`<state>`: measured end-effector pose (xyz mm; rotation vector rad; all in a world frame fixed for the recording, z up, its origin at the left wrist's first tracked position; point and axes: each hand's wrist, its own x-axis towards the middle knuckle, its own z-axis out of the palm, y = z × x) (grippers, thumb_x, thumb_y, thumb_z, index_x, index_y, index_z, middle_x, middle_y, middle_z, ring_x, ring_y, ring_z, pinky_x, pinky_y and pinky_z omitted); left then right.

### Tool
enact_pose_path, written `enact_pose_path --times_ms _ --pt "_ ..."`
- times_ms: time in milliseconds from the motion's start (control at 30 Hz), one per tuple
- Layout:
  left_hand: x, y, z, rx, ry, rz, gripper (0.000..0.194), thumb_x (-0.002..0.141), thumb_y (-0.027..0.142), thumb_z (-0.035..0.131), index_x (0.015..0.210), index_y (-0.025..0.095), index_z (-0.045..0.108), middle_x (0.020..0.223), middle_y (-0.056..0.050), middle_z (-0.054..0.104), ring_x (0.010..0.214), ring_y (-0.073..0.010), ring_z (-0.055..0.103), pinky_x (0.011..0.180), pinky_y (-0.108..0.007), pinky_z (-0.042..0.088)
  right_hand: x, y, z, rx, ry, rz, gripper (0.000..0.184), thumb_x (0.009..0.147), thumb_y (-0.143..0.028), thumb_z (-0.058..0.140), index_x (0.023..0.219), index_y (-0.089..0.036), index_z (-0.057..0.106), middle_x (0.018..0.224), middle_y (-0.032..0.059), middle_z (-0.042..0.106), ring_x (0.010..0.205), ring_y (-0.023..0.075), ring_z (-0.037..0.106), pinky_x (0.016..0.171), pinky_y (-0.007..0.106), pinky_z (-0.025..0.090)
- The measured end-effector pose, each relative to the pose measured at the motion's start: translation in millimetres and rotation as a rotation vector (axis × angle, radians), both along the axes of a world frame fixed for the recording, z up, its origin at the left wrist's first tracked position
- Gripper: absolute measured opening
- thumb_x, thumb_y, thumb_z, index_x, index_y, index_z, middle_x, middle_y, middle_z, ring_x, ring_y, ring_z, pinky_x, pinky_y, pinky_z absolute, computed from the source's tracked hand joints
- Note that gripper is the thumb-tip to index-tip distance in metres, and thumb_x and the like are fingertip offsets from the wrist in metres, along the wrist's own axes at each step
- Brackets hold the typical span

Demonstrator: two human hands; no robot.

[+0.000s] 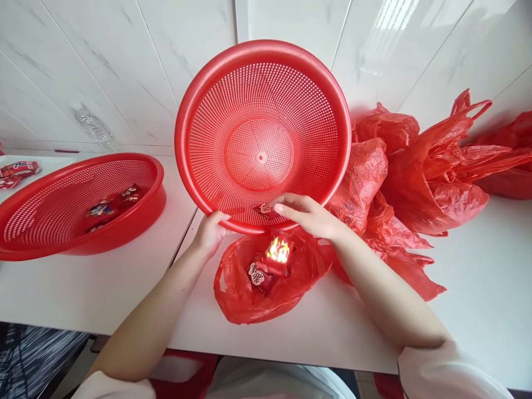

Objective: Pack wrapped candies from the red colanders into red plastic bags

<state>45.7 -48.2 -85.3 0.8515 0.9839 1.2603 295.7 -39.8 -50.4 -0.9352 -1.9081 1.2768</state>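
Observation:
A round red perforated basket stands tilted on its edge, its inside facing me. My left hand is closed on its lower rim. My right hand lies over the same rim inside the basket, fingers stretched toward a small wrapped candy at its bottom edge. Just below, an open red plastic bag lies on the white table with several red wrapped candies inside.
A second red basket lies flat at left with several candies in it. More candies lie at the far left. Crumpled red plastic bags pile up at right against the white tiled wall.

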Motion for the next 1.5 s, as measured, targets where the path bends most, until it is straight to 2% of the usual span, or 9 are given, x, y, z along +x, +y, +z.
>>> enact_pose_path --times_ms 167,400,633,867,1000,1167,1267,1400,1500 --pt "2 -3 -5.3 -0.023 -0.037 -0.056 0.009 0.066 0.020 0.064 0.074 0.015 0.063 0.084 -0.008 0.068 0.087 -0.0278 0.067 0.074 -0.041 0.057 -9 5 -23.8 0.286 -0.276 -0.087 0.040 0.090 -0.039 0.060 0.125 -0.021 0.060 0.119 0.0097 0.068 0.111 0.0242 0.063 0.101 0.042 0.047" --pt "2 -4 -6.7 -0.076 -0.073 -0.070 0.012 0.067 0.020 0.063 0.077 0.015 0.064 0.081 -0.008 0.068 0.087 -0.0295 0.067 0.075 -0.043 0.057 -10 17 -43.4 0.363 -0.362 -0.106 0.025 0.094 -0.025 0.049 0.112 -0.020 0.065 0.099 0.0083 0.072 0.089 0.0203 0.069 0.084 0.035 0.052" --pt "-2 0 -2.7 0.004 -0.020 -0.003 0.007 0.065 0.018 0.063 0.067 0.015 0.057 0.076 -0.006 0.064 0.088 -0.0261 0.065 0.077 -0.039 0.057 3 23 -27.9 -0.221 0.092 0.043 0.029 0.081 -0.035 0.069 0.101 -0.014 0.064 0.089 0.0067 0.071 0.081 0.0163 0.069 0.078 0.031 0.057" --pt "-5 5 1.5 -0.042 -0.024 0.138 0.012 0.063 0.017 0.062 0.062 0.015 0.050 0.068 -0.002 0.059 0.067 -0.0164 0.061 0.061 -0.029 0.057 20 5 7.1 -0.140 -0.187 0.381 0.031 0.089 -0.041 0.058 0.105 -0.017 0.069 0.103 0.0051 0.072 0.097 0.0174 0.067 0.090 0.031 0.053" --pt "-7 8 2.8 -0.085 -0.118 0.175 0.010 0.066 0.014 0.056 0.076 0.014 0.057 0.079 -0.004 0.066 0.069 -0.0167 0.064 0.057 -0.027 0.057 25 -4 12.3 0.136 -0.386 0.122 0.027 0.089 -0.028 0.056 0.114 -0.023 0.062 0.101 0.0036 0.072 0.092 0.0187 0.068 0.083 0.032 0.055" --pt "-14 11 2.6 -0.121 -0.181 0.095 0.022 0.071 0.014 0.051 0.091 0.012 0.061 0.080 -0.006 0.069 0.065 -0.0150 0.066 0.057 -0.023 0.058 16 0 3.8 0.467 -0.342 -0.324 0.062 0.084 -0.020 0.059 0.141 -0.027 0.036 0.114 0.0069 0.068 0.093 0.0215 0.069 0.085 0.039 0.056" --pt "-17 9 4.3 -0.107 -0.084 -0.087 0.028 0.077 0.023 0.052 0.099 0.010 0.061 0.083 -0.011 0.071 0.070 -0.0201 0.070 0.062 -0.027 0.058 15 6 2.0 0.628 -0.318 -0.426 0.040 0.084 -0.029 0.063 0.122 -0.023 0.052 0.112 0.0086 0.067 0.094 0.0219 0.068 0.085 0.038 0.055" --pt "-25 6 10.9 0.052 0.236 -0.333 0.054 0.084 0.051 0.053 0.124 0.015 0.054 0.107 -0.017 0.069 0.082 -0.0268 0.073 0.069 -0.034 0.058 25 11 4.7 0.683 -0.291 -0.676 0.033 0.074 -0.034 0.073 0.100 -0.023 0.056 0.092 0.0029 0.069 0.075 0.0183 0.066 0.076 0.034 0.055" --pt "-43 8 15.3 0.187 0.824 -0.020 0.078 0.081 0.048 0.064 0.147 0.024 0.030 0.104 -0.012 0.070 0.080 -0.0261 0.072 0.076 -0.041 0.057 36 11 11.4 0.665 -0.240 -0.797 0.037 0.070 -0.033 0.075 0.100 -0.024 0.056 0.090 -0.0002 0.069 0.070 0.0157 0.065 0.074 0.032 0.054"
